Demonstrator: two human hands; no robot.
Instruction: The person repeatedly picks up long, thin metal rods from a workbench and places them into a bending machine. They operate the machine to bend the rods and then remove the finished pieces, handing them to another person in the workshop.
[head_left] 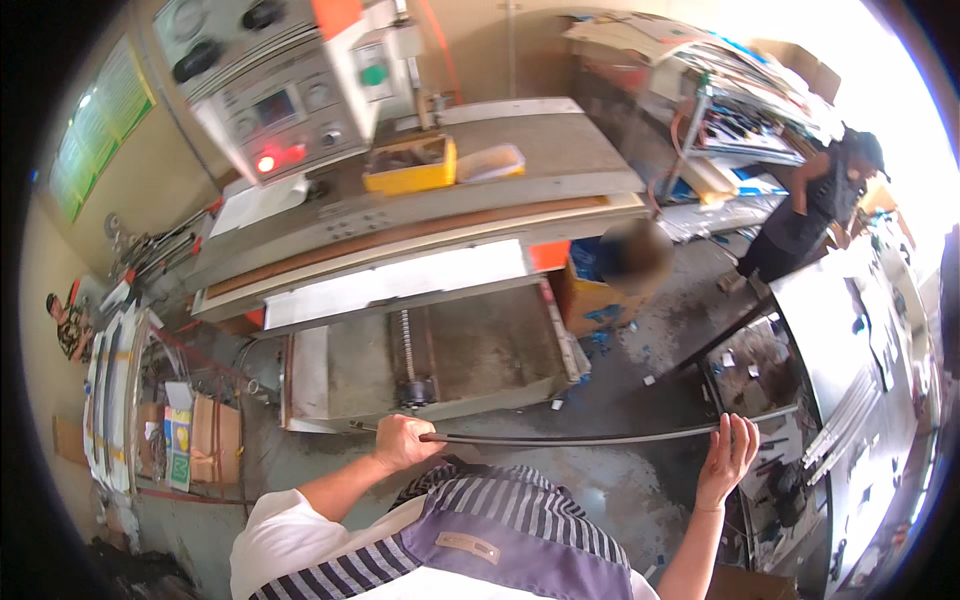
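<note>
A long, thin dark strip (580,441) stretches across in front of my body, sagging slightly in the middle. My left hand (405,443) is wrapped in a fist round its left part, and a short end sticks out beyond the fist. Toward the other end, my right hand (728,462) has its fingers raised and curved about the strip, which seems to rest between thumb and fingers. Beyond the strip stands a large grey machine with a flat table (540,140) and a lower metal bed (490,350) with a threaded screw.
On the machine table sit a yellow bin (410,165) and a control box (285,115) with a red light. To the right is a workbench (810,290) with metal strips; a co-worker (815,205) bends near it. A cardboard box (592,300) stands beside the machine, a rack (190,490) at left.
</note>
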